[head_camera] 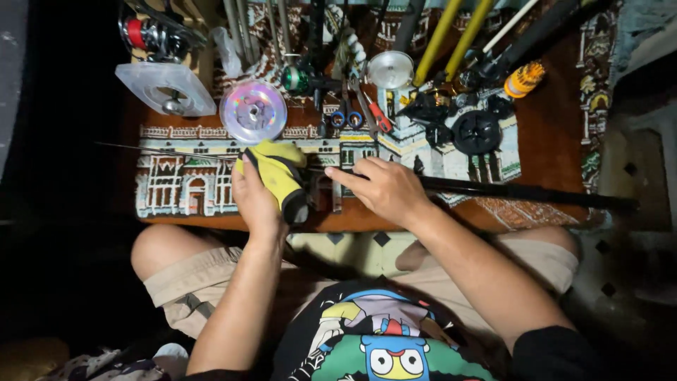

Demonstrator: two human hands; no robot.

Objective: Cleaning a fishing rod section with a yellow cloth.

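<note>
Left hand: the left hand (255,201) is clamped around a yellow grip (280,175), thumb side up, near the desk's near edge.
Right hand: the right hand (384,189) lies palm down on a black rod (508,190), fingers bent and pressing it, index finger pointing left toward the grip. It is not wrapped fully round the rod.
Where the grip is: on the near part of the desk (550,120), left of centre, just near of the clear spool (252,111). A thin dark tip section (162,150) runs out to the left of it.
How the grip looks: bright yellow, soft-looking, with a black end cap toward the near side; the hand hides much of it, so I cannot tell how it joins the rod.
How the rod looks: long, slim, matte black, lying left to right across the patterned mat (183,180) and reaching well past the desk's right edge.
Around them: scissors (345,116) and a red-handled tool (379,118) lie just beyond the hands; a black reel part (477,132) sits far right; yellow poles (451,35) lean at the far edge.
Risk, slip: the right hand only presses, so the rod may roll or slide under it.
Risk, tip: the thin section could probably bend or snag on the mat.
Risk, clutter: a swing of the rod would likely knock the spool or the scissors.
</note>
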